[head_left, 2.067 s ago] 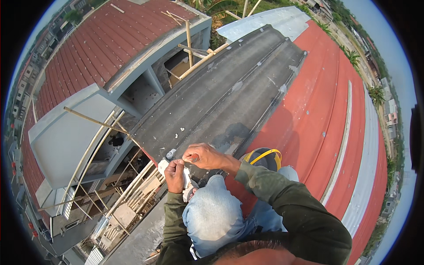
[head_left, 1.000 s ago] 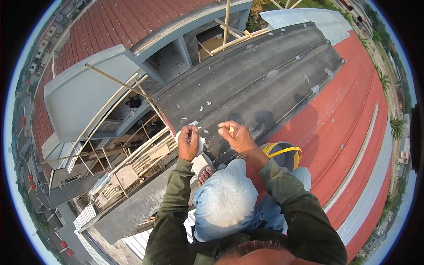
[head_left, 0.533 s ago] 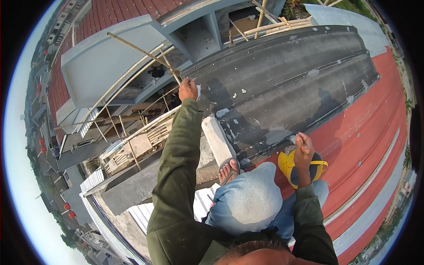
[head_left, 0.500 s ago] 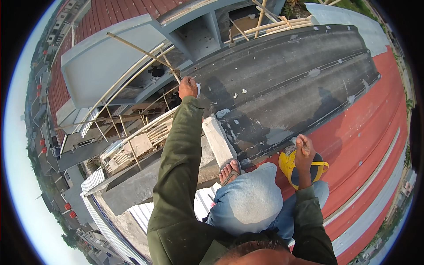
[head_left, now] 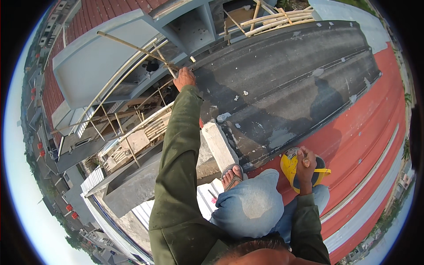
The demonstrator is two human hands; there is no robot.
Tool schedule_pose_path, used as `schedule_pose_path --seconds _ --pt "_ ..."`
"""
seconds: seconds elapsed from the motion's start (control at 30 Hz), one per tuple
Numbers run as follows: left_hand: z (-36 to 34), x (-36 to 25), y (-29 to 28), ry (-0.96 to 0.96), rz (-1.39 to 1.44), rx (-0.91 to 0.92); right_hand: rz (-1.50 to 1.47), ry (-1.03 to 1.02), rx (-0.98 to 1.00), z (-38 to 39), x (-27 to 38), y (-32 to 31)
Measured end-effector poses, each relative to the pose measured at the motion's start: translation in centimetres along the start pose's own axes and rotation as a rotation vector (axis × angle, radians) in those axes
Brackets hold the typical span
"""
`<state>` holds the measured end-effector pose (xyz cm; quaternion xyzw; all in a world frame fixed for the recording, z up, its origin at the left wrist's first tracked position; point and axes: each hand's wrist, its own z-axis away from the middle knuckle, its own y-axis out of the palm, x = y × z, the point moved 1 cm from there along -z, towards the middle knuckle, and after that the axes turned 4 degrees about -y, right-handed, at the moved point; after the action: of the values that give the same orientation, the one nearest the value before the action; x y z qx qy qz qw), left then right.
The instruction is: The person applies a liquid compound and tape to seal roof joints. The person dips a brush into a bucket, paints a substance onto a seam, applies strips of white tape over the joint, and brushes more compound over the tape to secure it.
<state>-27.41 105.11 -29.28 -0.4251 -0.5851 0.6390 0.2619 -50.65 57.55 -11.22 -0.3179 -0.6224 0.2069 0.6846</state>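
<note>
My left hand [head_left: 184, 78] is stretched out at the dark roof's left edge, beside the lashed end of a bamboo pole [head_left: 132, 49]. Its fingers look loosened and hold nothing visible. A small whitish piece [head_left: 192, 59] shows just beyond the fingertips; whether it lies on something or is in the air I cannot tell. My right hand [head_left: 305, 164] is curled closed above a yellow bucket-like container [head_left: 289, 170] with a dark inside and a yellow strap. What the right fingers pinch, if anything, is hidden.
A dark, patched roof sheet [head_left: 274, 88] with white scraps [head_left: 245, 93] meets red metal roofing [head_left: 353, 145] on the right. My sandalled foot [head_left: 231, 176] rests by a pale concrete beam [head_left: 218, 143]. Bamboo scaffolding [head_left: 128, 143] and a steep drop lie to the left.
My left hand has moved slightly up and left, its fingers loosening; the whitish piece now shows beyond it. My right hand has lowered slightly over the yellow container.
</note>
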Motion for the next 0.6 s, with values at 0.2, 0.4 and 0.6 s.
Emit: schedule_pose_path --seconds 0.2,0.4,0.6 --pt "-0.6 0.1 0.1 0.095 -0.113 0.049 -0.025 0.031 0.007 -0.2 0.0 0.5" --pt "-0.7 -0.8 -0.6 0.183 -0.242 0.146 -0.085 0.054 0.016 -0.5 0.9 0.2" --pt "-0.9 -1.7 -1.1 0.299 -0.386 0.168 -0.053 0.064 0.033 -0.7 1.2 0.2"
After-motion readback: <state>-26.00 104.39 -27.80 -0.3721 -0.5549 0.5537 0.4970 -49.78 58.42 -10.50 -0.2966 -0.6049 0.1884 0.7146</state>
